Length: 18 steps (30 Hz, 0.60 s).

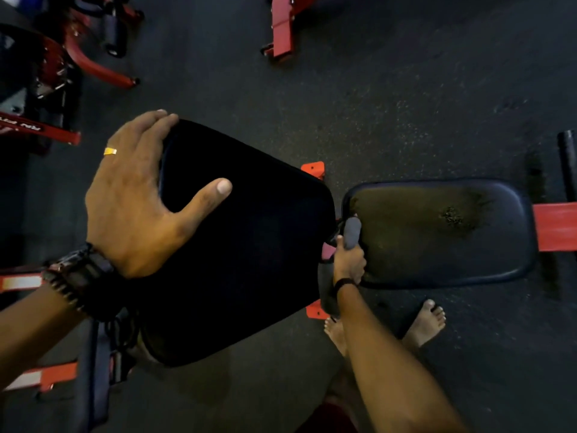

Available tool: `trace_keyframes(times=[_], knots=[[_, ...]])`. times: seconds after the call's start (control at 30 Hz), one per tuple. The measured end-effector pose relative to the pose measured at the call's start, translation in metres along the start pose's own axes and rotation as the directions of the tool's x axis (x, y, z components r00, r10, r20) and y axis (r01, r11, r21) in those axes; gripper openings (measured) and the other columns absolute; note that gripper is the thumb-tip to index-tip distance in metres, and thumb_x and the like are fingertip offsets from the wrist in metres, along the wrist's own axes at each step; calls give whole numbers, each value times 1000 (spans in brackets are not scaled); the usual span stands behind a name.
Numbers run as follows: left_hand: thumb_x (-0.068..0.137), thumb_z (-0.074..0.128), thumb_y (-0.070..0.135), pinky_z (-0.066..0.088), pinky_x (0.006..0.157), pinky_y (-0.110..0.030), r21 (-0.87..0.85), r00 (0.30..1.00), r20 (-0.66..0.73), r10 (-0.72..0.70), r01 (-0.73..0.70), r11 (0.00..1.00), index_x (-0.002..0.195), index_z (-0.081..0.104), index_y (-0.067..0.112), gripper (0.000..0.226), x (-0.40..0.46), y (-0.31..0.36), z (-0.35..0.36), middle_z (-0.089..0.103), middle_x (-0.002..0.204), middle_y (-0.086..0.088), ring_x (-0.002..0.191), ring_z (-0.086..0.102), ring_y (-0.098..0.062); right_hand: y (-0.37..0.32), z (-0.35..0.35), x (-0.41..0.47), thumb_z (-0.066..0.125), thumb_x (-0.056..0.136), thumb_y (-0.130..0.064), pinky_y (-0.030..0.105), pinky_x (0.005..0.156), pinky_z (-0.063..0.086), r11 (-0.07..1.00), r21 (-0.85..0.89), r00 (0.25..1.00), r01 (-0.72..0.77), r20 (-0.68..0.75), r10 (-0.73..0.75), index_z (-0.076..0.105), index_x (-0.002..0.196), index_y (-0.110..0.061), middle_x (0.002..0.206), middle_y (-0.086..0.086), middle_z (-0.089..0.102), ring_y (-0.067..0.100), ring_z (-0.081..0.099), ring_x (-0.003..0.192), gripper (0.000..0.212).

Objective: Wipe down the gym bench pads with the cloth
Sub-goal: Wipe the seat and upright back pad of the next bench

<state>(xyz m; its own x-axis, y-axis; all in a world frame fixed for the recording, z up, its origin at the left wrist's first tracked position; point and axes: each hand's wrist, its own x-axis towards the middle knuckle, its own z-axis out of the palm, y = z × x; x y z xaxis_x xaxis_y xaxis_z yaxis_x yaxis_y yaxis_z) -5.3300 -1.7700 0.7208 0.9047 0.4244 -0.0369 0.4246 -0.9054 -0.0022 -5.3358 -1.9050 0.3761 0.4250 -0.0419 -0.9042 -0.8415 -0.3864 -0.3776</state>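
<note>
Left hand grips the upper edge of the raised black back pad, fingers curled over the top, thumb pressed on its face; gold ring and dark wristbands on that arm. Right hand reaches down into the gap between back pad and seat pad, grip closed around a grey handle. Seat pad lies flat, its middle worn and dull. Cloth not visible. Bare feet on dark rubber floor; red frame at right
</note>
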Motion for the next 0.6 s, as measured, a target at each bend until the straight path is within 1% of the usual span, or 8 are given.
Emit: trace_keyframes(times=[0.1,0.17,0.27,0.33,0.4,0.43,0.5,0.6], knots=[[78,49,73,32,115,-45,-24,1000,-3,6,-6,1000,143,43,10,91,0,2,0,41,149,-5,140,35,-23,32,1,-76,51,97,-48,50,101,44,979,57,980,198,-25,-196,48,138,-6,138,17,50,35,50,124,59],[78,49,74,32,115,-45,-10,1000,-4,16,-16,1000,143,43,9,92,1,2,1,41,149,-7,140,36,-24,56,9,-127,52,96,-49,48,108,39,953,188,972,237,-55,-230,42,144,-7,145,12,44,28,45,131,65],[77,49,73,32,115,-43,-35,1000,-6,4,-4,999,143,43,9,92,-1,2,1,41,149,-7,140,36,-24,50,15,-107,58,96,-40,44,113,33,937,346,996,46,-89,-16,42,144,-5,145,17,44,33,42,135,62],[77,49,73,31,115,-40,-47,1000,-27,-2,1,999,143,44,10,91,-2,3,1,41,149,-5,141,35,-22,37,11,-63,60,97,-31,41,106,39,905,400,979,-147,-75,192,49,139,-3,137,17,53,36,48,129,52],[78,49,74,30,115,-38,-47,999,-32,-1,-1,999,143,44,11,91,-2,2,2,42,149,-5,140,36,-22,37,4,-31,54,100,-23,37,90,41,837,488,955,-247,-22,295,56,129,-1,118,12,59,34,55,117,36],[78,48,75,30,115,-38,-45,999,-35,6,-8,999,143,44,11,91,-2,1,2,42,149,-5,140,36,-22,40,2,-27,51,101,-20,34,83,40,803,543,956,-246,2,292,58,122,-1,108,9,58,31,55,110,29],[79,47,76,31,115,-39,-44,998,-53,19,-21,999,142,44,11,90,-1,0,2,43,148,-5,139,37,-22,39,0,-40,52,101,-19,33,81,38,796,574,965,-192,-37,259,59,121,-1,108,9,59,28,55,108,28],[79,46,76,33,114,-42,-60,998,-61,30,-34,998,141,45,11,90,0,-2,4,44,147,-6,139,38,-23,44,11,-94,63,91,-45,41,101,44,832,536,981,-146,-30,191,53,134,-6,130,18,58,35,55,121,59]])
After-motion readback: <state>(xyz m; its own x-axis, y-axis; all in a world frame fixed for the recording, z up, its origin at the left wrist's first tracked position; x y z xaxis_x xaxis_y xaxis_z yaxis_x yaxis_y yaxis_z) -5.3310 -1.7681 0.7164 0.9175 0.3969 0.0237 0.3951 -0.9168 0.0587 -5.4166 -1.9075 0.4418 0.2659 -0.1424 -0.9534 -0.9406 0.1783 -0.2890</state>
